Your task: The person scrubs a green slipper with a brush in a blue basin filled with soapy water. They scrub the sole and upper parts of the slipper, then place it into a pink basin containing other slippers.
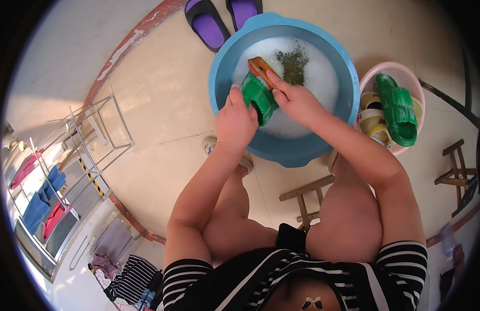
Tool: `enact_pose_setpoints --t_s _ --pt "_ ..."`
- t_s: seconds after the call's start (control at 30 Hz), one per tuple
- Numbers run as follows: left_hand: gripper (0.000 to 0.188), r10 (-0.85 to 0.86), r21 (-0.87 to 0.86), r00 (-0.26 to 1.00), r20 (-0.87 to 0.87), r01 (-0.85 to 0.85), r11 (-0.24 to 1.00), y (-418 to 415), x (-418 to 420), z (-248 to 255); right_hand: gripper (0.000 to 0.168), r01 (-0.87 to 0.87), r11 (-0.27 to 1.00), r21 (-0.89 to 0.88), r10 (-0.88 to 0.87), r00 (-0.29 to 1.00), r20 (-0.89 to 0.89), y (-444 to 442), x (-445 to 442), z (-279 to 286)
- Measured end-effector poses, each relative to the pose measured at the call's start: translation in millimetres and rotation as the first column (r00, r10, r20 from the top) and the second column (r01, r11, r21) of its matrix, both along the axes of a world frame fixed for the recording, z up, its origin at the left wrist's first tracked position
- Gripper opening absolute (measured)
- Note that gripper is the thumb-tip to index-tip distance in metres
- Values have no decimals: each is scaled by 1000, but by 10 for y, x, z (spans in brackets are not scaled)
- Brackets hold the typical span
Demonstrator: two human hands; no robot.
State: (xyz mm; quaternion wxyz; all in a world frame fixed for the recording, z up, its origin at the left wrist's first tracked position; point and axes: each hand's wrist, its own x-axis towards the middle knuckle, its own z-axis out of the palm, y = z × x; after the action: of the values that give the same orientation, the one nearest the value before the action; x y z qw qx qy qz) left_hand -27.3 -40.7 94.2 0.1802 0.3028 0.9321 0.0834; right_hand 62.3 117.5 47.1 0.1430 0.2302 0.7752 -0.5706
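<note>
Over a blue plastic basin (220, 83) of sudsy water, my left hand (238, 120) grips a green slipper (259, 93). My right hand (300, 101) holds a wooden-handled scrub brush (263, 68), its reddish bristles against the far end of the slipper. White foam (321, 93) covers most of the water. Among the bubbles a dark olive patch (293, 68) shows; whether it is a sunken thing or bare water, I cannot tell. In a pink basin (409, 72) to the right lies another green slipper (399, 112), with several yellowish shoes (372, 120) beside and under it.
Black-and-purple slippers (208, 29) lie on the tiled floor beyond the blue basin. A wooden stool (308, 198) shows between my legs, another (457, 167) stands at right. At left are a metal rack (104, 132) and hanging clothes (43, 194). More clothes (133, 278) hang at lower left.
</note>
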Motion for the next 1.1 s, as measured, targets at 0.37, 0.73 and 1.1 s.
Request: enact_pose_setpoints --t_s 0.37,0.73,1.1 --pt "60 -19 0 998 55 19 1000 18 8 -1 53 -28 998 56 28 1000 -2 21 -1 -121" --pt "61 187 -18 967 174 -187 982 -51 -144 -4 54 -47 931 361 -8 989 149 203 -98 -457" --pt "57 295 -51 934 200 -291 955 -127 -263 -131 58 -86 993 82 97 984 -149 -191 499 242"
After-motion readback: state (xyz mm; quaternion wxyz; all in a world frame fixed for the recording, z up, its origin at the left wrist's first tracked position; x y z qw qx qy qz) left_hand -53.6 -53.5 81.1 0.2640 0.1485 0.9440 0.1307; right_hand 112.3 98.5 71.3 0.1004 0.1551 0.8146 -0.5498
